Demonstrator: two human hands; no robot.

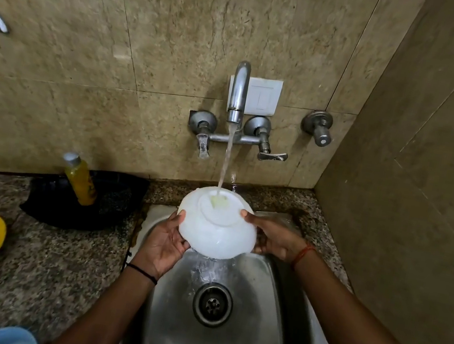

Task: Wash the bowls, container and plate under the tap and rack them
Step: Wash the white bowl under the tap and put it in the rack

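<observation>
A clear plastic bottle of yellow liquid with a silver cap point(79, 179) leans at centre left, standing on a crumpled black cloth point(111, 206) that lies against the wall. Both rest on a speckled brown granite counter point(53, 269). Beige marble wall tiles point(171, 12) fill the upper frame, with a white switch plate point(262, 96) at centre and a round metal valve knob point(319, 127) to its right.

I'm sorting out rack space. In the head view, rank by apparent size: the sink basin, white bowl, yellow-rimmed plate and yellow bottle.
1. Sink basin
2. White bowl and yellow-rimmed plate: look alike; the plate is cut off by the frame edge, so unsure
3. Yellow bottle
</observation>
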